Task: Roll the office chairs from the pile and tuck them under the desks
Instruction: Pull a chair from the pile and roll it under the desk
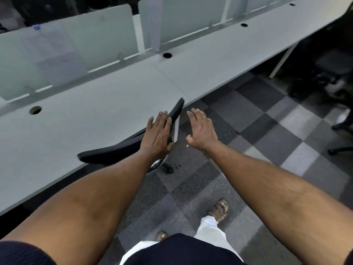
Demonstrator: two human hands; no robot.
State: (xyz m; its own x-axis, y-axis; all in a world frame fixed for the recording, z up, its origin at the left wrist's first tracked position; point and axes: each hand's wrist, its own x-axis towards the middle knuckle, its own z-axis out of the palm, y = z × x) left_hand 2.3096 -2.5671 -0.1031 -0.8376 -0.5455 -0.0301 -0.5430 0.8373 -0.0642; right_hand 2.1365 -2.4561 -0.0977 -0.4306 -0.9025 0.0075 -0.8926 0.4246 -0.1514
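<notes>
A black office chair (107, 153) stands tucked against the front edge of the long white desk (95, 104); only the curved top of its backrest and one castor (169, 169) show. My left hand (157, 133) lies flat on the backrest's top with straight fingers. My right hand (202, 130) hovers just to the right of the backrest, fingers spread, touching nothing. The seat is hidden under the desk.
Frosted divider panels (99, 35) run along the desk's back, with round cable holes (167, 55) in the top. More black chairs (332, 73) stand at the right on the grey chequered carpet (257, 131). My sandalled feet (221, 208) are below.
</notes>
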